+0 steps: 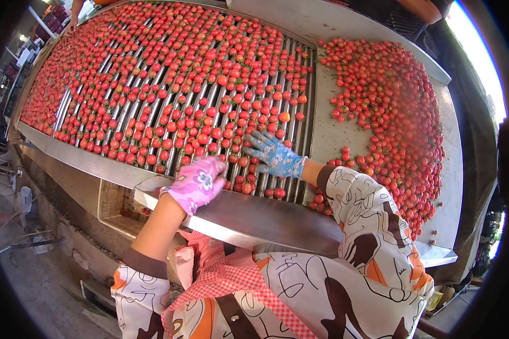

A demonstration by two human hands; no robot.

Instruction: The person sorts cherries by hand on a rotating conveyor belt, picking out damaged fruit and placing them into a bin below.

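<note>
Small red tomatoes (181,101) cover a sorting table of metal rollers (158,106) in front of me. My left hand (198,183), in a pink floral glove, is over the near edge of the rollers, its fingers loosely bent against the tomatoes there; the fingertips are partly hidden. To its right, my right hand (276,155) wears a blue floral glove. It lies palm down over the rollers with its fingers spread among tomatoes, and I see nothing gripped in it. A few tomatoes (246,188) sit between the two hands by the metal rim.
A large heap of tomatoes (396,113) rests on the metal tray (336,138) at the right. A metal ledge (254,214) runs along my front. Below it at the left stands a crate (116,206) with some tomatoes inside. Another person's hand (73,24) is at the far left corner.
</note>
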